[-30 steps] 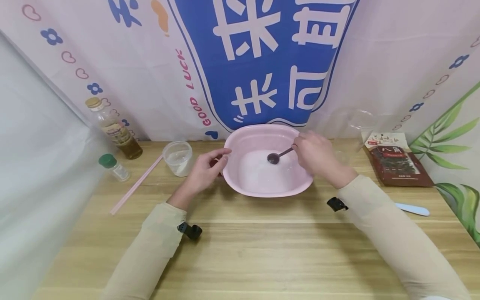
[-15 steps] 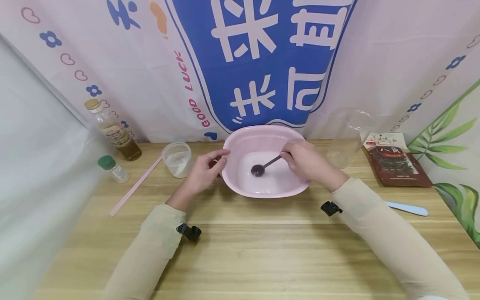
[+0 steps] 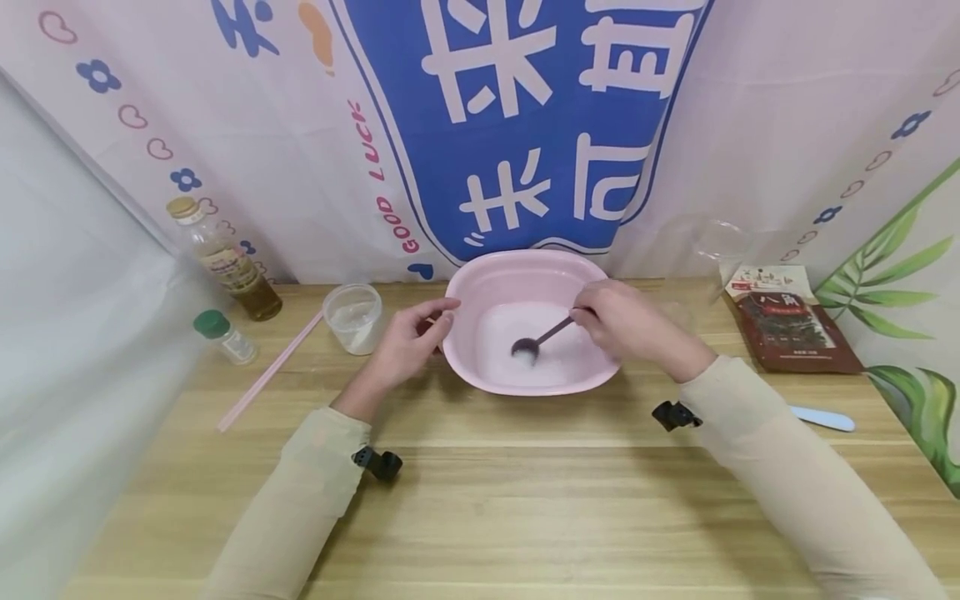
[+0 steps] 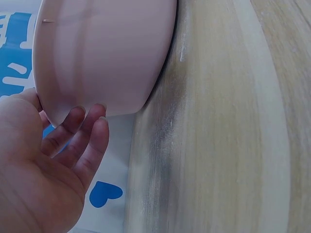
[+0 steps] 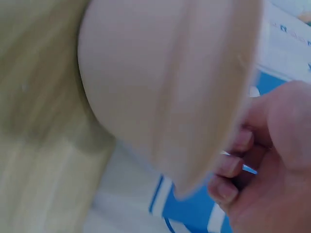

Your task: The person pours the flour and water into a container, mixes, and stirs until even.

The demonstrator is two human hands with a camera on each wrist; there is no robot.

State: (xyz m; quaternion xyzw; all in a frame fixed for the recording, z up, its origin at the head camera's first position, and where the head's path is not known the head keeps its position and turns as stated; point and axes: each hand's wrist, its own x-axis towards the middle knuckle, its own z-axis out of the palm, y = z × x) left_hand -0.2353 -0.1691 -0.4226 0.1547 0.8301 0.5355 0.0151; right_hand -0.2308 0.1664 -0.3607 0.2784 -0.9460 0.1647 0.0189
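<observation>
In the head view, my right hand [image 3: 626,325] holds a dark brown spoon [image 3: 553,330] by its handle, over the right side of a pink plastic basin [image 3: 607,358]. The spoon's round bowl is down in the basin, at the white contents [image 3: 502,333], with some white showing in it. My left hand [image 3: 405,346] grips the basin's left rim. In the left wrist view, its thumb is at the rim and its fingers [image 4: 95,138] are bent against the outer wall. The right wrist view shows the right fingers [image 5: 227,165] curled beside the rim; the spoon is hidden there.
Left of the basin stand a clear tub [image 3: 352,318], pink chopsticks [image 3: 270,373], a green-capped jar [image 3: 225,337] and an oil bottle [image 3: 234,267]. To the right are a transparent container [image 3: 693,262], a brown spice packet [image 3: 795,325] and a light blue utensil [image 3: 823,417]. A printed cloth [image 3: 300,167] hangs behind.
The spoon's bowl has swept left and toward the front within the basin, then slightly right, and now shows white in it. The right hand moved with it; the left hand stayed on the rim.
</observation>
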